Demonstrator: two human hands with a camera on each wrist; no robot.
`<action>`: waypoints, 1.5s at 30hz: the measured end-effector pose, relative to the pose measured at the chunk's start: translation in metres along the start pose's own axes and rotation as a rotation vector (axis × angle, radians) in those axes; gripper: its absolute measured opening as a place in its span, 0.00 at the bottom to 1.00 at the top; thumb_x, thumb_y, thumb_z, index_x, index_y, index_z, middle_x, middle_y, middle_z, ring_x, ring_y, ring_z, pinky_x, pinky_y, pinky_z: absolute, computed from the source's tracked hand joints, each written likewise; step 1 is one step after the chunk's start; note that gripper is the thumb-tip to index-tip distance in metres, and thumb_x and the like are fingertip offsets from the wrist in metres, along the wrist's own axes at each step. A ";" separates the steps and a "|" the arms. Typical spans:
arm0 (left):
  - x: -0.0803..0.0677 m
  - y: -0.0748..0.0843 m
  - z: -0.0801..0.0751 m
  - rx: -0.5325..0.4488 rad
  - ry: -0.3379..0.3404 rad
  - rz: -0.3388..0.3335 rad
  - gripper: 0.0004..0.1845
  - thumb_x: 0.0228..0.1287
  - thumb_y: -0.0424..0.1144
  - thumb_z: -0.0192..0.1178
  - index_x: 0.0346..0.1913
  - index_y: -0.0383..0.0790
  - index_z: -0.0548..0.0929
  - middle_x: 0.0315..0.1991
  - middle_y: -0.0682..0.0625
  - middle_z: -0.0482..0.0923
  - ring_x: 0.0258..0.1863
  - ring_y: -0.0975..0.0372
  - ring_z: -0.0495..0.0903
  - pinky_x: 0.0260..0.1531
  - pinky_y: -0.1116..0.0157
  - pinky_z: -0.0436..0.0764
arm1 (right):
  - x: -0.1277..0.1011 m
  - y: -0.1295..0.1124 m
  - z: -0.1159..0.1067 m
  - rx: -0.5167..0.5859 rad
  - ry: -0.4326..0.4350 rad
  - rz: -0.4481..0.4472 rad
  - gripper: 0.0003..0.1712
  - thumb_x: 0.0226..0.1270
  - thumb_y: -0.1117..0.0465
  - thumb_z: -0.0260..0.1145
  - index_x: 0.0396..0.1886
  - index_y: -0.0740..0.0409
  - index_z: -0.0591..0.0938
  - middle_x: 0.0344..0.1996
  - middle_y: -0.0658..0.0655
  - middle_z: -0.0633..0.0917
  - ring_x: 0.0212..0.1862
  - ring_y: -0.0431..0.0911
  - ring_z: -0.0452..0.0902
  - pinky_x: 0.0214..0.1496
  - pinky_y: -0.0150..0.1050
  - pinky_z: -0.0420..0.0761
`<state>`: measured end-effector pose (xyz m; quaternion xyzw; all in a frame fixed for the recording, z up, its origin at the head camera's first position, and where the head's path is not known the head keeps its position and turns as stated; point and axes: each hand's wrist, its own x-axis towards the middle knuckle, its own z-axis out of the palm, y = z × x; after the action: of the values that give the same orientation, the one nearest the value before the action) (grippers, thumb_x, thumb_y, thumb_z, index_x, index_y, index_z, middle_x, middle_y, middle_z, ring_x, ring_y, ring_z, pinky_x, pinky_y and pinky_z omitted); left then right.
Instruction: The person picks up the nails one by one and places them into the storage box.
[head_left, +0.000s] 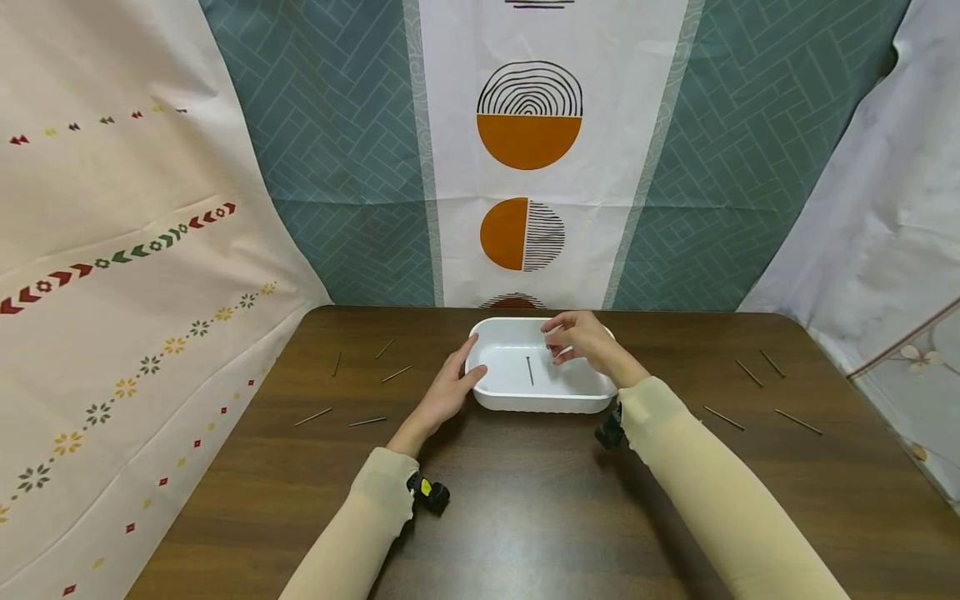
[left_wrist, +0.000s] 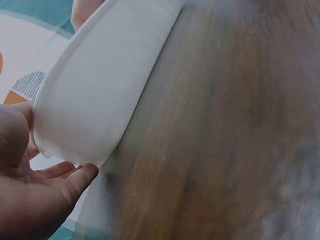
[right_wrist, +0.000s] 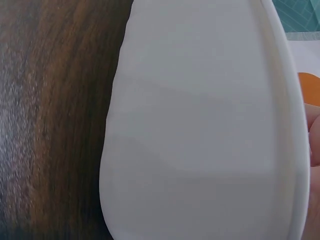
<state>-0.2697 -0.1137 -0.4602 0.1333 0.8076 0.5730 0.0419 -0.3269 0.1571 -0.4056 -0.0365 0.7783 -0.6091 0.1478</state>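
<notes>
A white plastic tray (head_left: 543,403) sits near the far edge of the table. Its left end is held by the left hand (head_left: 444,392), thumb at the rim and other fingers against the outer wall, as the left wrist view shows with the tray wall (left_wrist: 100,85) beside the fingers (left_wrist: 82,180). Inside the tray lies one thin grey nail (head_left: 530,371). Over the tray's right part hovers the right hand (head_left: 585,340), fingers loosely bent, with nothing visible between them. In the right wrist view the tray's side (right_wrist: 200,125) hides most of that hand.
Several thin nails (head_left: 396,374) lie scattered on the wooden table (head_left: 510,517) left of the tray. More nails (head_left: 798,422) lie on the right, one partly behind the right sleeve (head_left: 705,458). Patterned cloth (head_left: 360,167) hangs behind the table and at both sides.
</notes>
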 end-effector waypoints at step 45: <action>0.000 0.000 0.000 0.002 0.003 -0.009 0.35 0.80 0.41 0.55 0.84 0.47 0.56 0.79 0.33 0.55 0.78 0.42 0.56 0.75 0.41 0.56 | 0.012 0.017 0.031 0.053 0.010 0.140 0.14 0.71 0.77 0.61 0.54 0.79 0.76 0.25 0.59 0.81 0.22 0.44 0.80 0.30 0.37 0.86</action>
<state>-0.2700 -0.1136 -0.4601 0.1288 0.8087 0.5723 0.0431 -0.3274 0.1298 -0.4303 0.0248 0.7634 -0.6177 0.1871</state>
